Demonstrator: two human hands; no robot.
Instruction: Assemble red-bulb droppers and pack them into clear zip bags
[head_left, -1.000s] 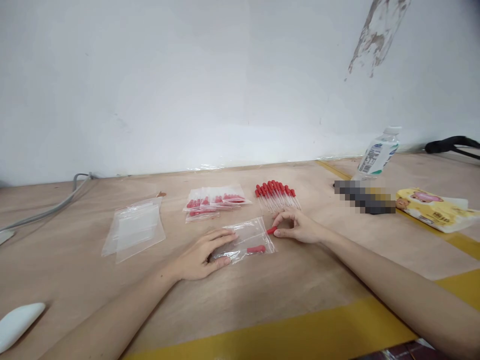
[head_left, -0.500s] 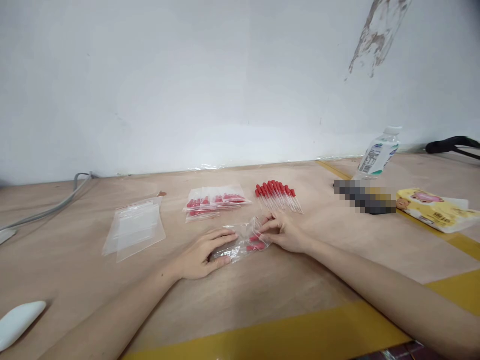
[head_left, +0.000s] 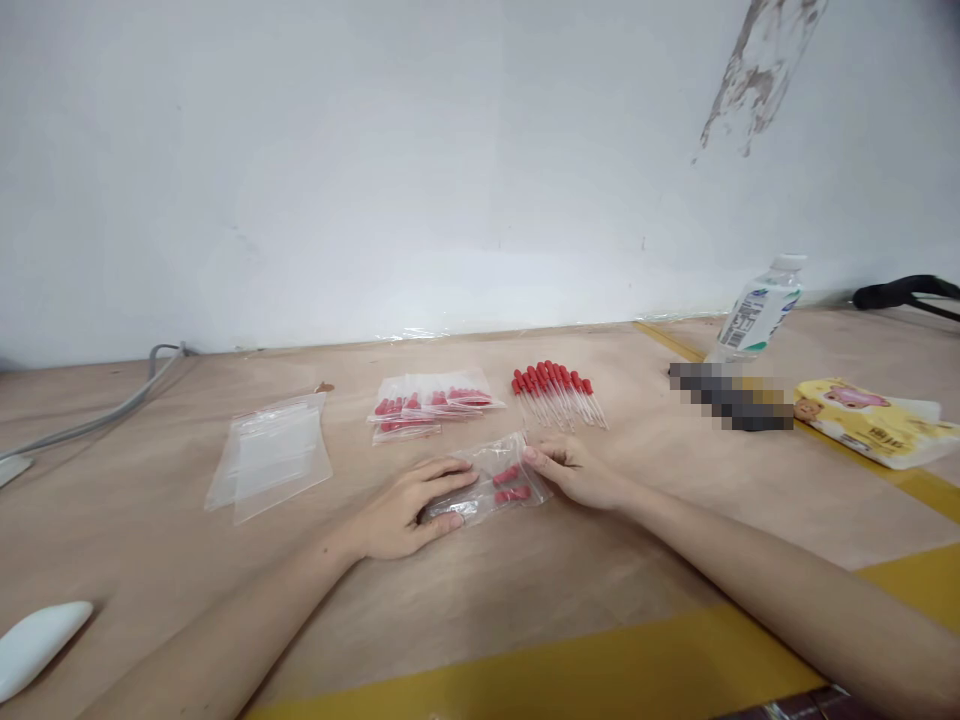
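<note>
A clear zip-lock bag lies flat on the table with red-bulbed droppers inside. My left hand holds down its left end, fingers on the far side and thumb on the near side. At the bag's right end my right hand pinches the edge between thumb and fingers. Beyond the right hand lies a row of loose droppers, red bulbs towards the wall. Several filled bags overlap behind the held one. To the left, flat clear bags are stacked.
A tilted plastic bottle and a yellow printed packet are at the right, near a blurred-out dark object. A grey cable runs along the left. A white rounded object sits near left. The wall closes the back.
My right hand has shifted its grip along the bag's right edge, its thumb now on top. The bag's right end lies flatter, and the red bulbs show more clearly. My left hand stays put.
</note>
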